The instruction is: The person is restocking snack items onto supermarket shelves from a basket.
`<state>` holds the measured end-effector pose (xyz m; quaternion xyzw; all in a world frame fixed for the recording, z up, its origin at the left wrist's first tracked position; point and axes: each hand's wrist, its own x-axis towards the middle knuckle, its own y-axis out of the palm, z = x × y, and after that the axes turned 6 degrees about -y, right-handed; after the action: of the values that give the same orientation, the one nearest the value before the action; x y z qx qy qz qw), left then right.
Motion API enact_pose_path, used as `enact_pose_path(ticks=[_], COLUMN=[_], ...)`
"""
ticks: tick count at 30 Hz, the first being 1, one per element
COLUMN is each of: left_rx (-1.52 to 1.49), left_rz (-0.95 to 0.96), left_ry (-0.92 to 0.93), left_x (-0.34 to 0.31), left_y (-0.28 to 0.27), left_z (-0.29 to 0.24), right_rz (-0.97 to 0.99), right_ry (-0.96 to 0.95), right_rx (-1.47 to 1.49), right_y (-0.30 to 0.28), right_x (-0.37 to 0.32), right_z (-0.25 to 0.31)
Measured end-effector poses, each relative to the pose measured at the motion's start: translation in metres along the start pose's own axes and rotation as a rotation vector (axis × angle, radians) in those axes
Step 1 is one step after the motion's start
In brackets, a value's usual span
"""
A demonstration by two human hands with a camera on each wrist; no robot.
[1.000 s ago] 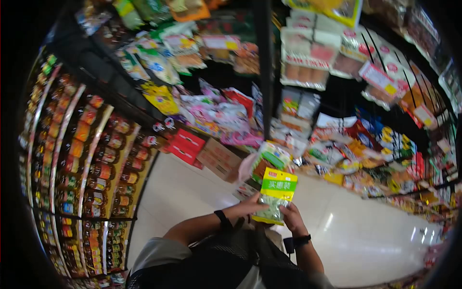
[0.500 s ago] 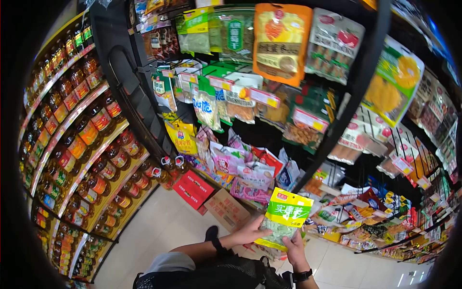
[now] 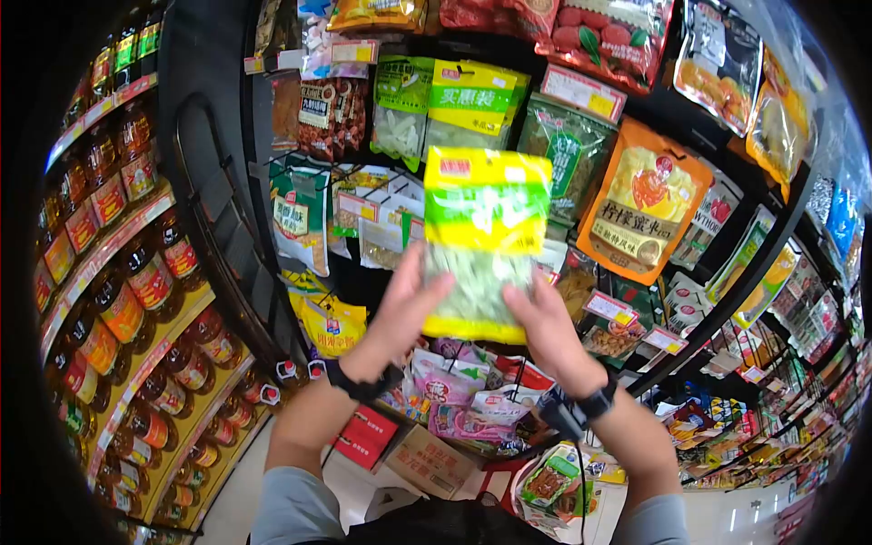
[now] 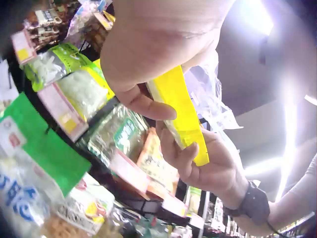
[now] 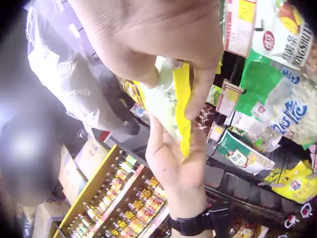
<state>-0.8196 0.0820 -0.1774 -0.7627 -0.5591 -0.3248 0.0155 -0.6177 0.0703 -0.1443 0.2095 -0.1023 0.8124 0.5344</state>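
A yellow and green packet with a clear window of pale green pieces is held upright in front of the shelves in the head view. My left hand grips its lower left side, thumb on the front. At the lower right side my right hand pinches it the same way. The left wrist view shows the packet's yellow bottom edge between both hands. In the right wrist view, fingers of both hands lie around the packet. A similar yellow-green packet hangs on the rack just behind.
Bottle shelves curve along the left. An orange packet and other snack bags hang around the held packet. Below are a red box, a cardboard box and a basket with packets. A black post stands at the right.
Both hands have raised the packet from low near the body to in front of the hanging bags. The head view has shifted toward the upper rack.
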Motion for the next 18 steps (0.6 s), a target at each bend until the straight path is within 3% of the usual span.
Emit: enact_pose_path(ticks=[2,7,14,18], left_rx=[-0.01,0.059,0.021,0.031], left_rz=[-0.07,-0.034,-0.018,-0.022], left_ry=[0.022,0.089,-0.027,-0.084], left_x=[0.041,0.121,0.14,0.129], left_y=[-0.019,-0.063,-0.08,-0.082], left_z=[-0.028,-0.069,-0.079,-0.075], right_rz=[0.008,0.01,-0.096,-0.108], right_ry=[-0.058,-0.13,0.09,0.075], right_rx=[-0.018,-0.045,-0.022,0.013], right_y=[0.015,0.037,0.06,0.058], right_x=[0.052,0.136,0.148,0.142], right_z=[0.011,0.031,0.048,0.032])
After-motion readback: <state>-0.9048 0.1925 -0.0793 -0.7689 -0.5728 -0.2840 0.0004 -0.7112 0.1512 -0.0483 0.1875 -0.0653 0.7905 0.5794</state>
